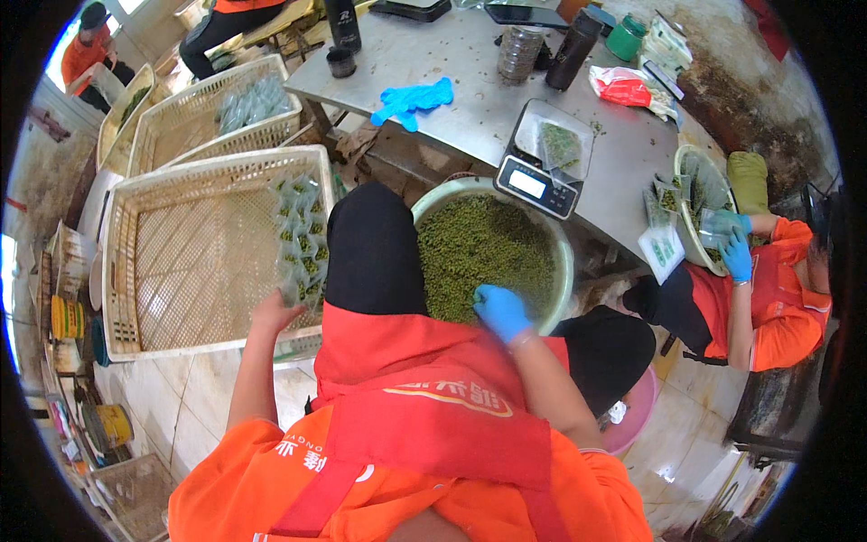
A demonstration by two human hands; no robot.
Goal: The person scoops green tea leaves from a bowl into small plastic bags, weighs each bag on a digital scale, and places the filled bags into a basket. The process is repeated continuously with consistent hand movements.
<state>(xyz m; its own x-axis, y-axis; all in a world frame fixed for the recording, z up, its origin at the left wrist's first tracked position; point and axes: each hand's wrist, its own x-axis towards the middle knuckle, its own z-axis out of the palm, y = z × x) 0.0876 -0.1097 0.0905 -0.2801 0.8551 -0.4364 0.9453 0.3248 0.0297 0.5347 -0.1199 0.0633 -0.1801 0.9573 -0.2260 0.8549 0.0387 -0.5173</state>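
Observation:
My left hand, bare, is at the near right corner of a large cream plastic crate, with the thumb stretched out. It is beside small clear bags of green berries lined along the crate's right side. My right hand, in a blue glove, is over the near right part of a round pale-green basin. Its fingers look curled; what they hold, if anything, is hidden. Small green berries, like green peppercorns, fill the basin. Beyond it, a digital scale bears a filled clear bag.
A metal table holds a blue glove, a dark bottle and a clear jar. At right, a co-worker in orange handles bags over another basin. More crates stand at far left; a pink basin is by my right knee.

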